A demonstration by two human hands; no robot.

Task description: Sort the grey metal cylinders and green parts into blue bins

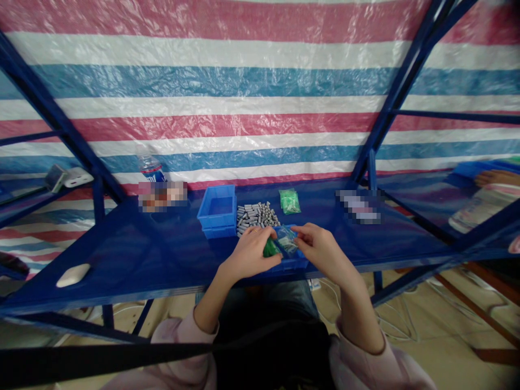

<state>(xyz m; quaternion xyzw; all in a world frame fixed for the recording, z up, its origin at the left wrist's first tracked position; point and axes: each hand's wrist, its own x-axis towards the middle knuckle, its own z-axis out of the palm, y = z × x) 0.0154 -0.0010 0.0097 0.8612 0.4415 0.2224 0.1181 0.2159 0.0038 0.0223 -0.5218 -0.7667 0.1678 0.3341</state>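
My left hand (255,252) is closed round a green plastic bag (270,248) at the near side of the table. Just right of it, my right hand (317,244) pinches the edge of a clear bag (287,240) with small pieces inside. Both bags are over a blue bin (294,264), whose inside is mostly hidden by the hands. Beyond them lies a pile of small metal cylinders (257,215). A green-and-clear packet (290,201) rests farther back on the table.
Stacked blue bins (218,211) stand left of the metal pile. A bottle (151,167) is at the back left, a white object (73,275) at the front left. Blue frame posts (400,81) rise behind. At the far right, another person's hand (499,177) shows.
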